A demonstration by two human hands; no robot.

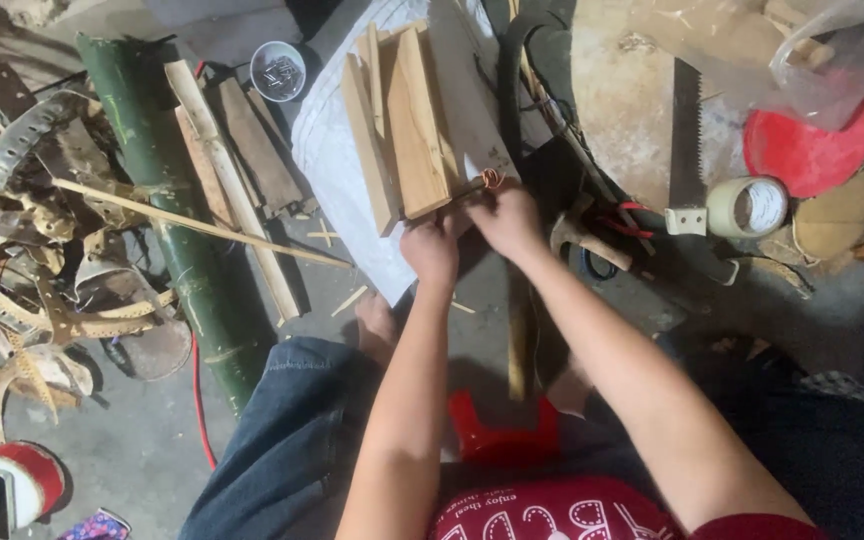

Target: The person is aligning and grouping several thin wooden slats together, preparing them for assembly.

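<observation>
Several light wooden planks lie bundled on a white sack on the floor in front of me. My left hand and my right hand meet at the near end of the bundle. The right hand's fingers pinch a small coil of copper-coloured wire against the planks' corner. The left hand is closed just beside it, below the plank ends; what it grips is hidden by its fingers.
A thick green bamboo pole and split bamboo strips lie to the left, beside scrap metal. A cup of nails stands behind. To the right lie a hammer, a hand saw, a tape roll and a red lid.
</observation>
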